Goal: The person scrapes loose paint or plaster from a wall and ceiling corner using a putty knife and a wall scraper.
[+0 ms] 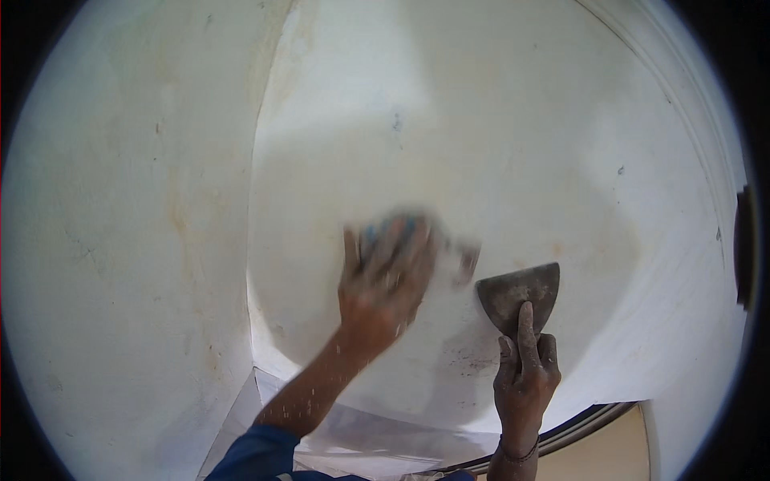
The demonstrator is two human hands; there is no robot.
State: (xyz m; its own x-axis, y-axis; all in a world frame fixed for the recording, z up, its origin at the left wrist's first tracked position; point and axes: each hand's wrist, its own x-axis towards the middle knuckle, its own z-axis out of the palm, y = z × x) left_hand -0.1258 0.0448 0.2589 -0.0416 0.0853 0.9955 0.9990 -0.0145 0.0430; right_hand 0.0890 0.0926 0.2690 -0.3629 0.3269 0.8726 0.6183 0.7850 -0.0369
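- Wall [497, 144]: white, stained, met at the corner by a second wall.
- Left hand [385, 280]: pressed flat against the wall over a blurred bluish sanding pad [401, 228], so the surface is rubbed.
- Right hand [525, 373]: clenched on the scraper [517, 295], forefinger laid along the blade, held against the wall.

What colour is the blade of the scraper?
Dark grey, smeared paler, on the flat metal scraper blade; head view.

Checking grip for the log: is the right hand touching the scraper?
Touching. The head view shows the right hand gripping the scraper, index finger lying on its blade.
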